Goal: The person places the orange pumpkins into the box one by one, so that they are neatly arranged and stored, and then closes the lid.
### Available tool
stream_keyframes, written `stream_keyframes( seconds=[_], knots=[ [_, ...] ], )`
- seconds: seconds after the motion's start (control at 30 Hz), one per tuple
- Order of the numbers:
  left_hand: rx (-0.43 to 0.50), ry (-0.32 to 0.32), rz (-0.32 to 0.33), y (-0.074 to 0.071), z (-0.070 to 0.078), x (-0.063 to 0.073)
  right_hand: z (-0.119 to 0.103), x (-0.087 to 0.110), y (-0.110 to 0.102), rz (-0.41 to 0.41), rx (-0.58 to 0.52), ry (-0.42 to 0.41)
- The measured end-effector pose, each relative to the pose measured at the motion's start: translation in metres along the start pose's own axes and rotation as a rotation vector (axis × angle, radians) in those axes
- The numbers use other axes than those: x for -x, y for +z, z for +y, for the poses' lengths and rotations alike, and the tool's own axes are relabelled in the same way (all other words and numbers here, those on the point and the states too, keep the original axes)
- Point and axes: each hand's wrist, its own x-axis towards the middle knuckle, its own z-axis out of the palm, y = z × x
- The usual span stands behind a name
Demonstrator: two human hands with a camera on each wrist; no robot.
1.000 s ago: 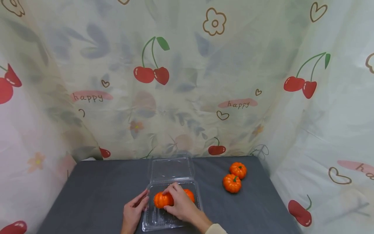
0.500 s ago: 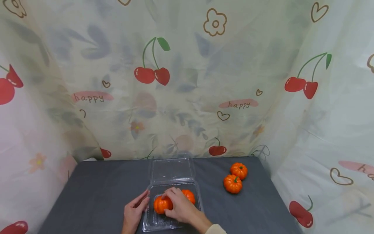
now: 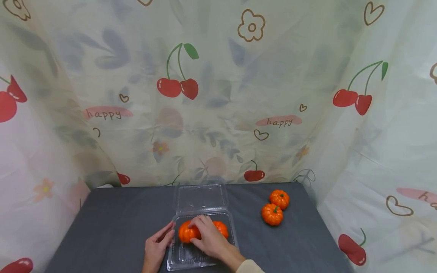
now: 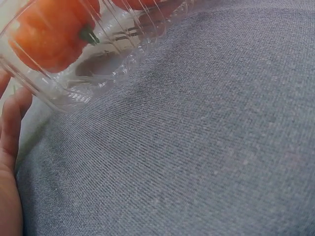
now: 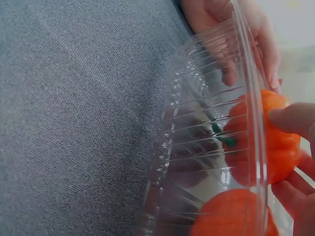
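Note:
In the head view, a clear plastic clamshell box (image 3: pixel 191 261) stands on the dark table with its lid (image 3: pixel 200 197) folded back. My right hand (image 3: pixel 213 239) reaches into it and grips a small orange pumpkin (image 3: pixel 185 232) between thumb and fingers. The right wrist view shows this pumpkin (image 5: pixel 275 142) tilted, its green stem seen through the box wall. A second pumpkin (image 3: pixel 220 228) sits to its right in the box, partly behind my right hand. My left hand (image 3: pixel 156 244) rests its extended fingers against the box's left side.
Two more orange pumpkins, one nearer (image 3: pixel 272 214) and one farther (image 3: pixel 279 199), stand close together at the back right of the grey tablecloth (image 3: pixel 119 227). A patterned curtain (image 3: pixel 211 113) surrounds the table at the back and sides.
My right hand and the gripped pumpkin first shifted slightly toward the front of the box, then slightly back. My left hand and the other pumpkins have stayed in place.

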Motion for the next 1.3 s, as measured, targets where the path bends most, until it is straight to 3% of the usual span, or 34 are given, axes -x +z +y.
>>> stream_keyframes(
  seconds=[0.2,0.5,0.8,1.07,1.3],
  knots=[
    [0.017,0.010,0.004,0.001,0.000,0.000,0.002,-0.002,0.004,0.004,-0.015,0.046],
    [0.009,-0.013,-0.004,0.001,0.002,-0.001,0.000,-0.007,0.002,-0.089,-0.018,0.124],
    [-0.004,-0.032,-0.003,0.000,0.003,0.000,0.002,-0.003,0.001,-0.048,0.032,0.055],
    [-0.004,-0.031,0.001,0.001,0.002,0.000,-0.002,-0.006,-0.001,-0.128,-0.001,0.125],
    [-0.008,-0.018,0.014,0.001,0.002,0.001,-0.005,-0.007,-0.006,-0.135,0.017,0.117]
  ],
)
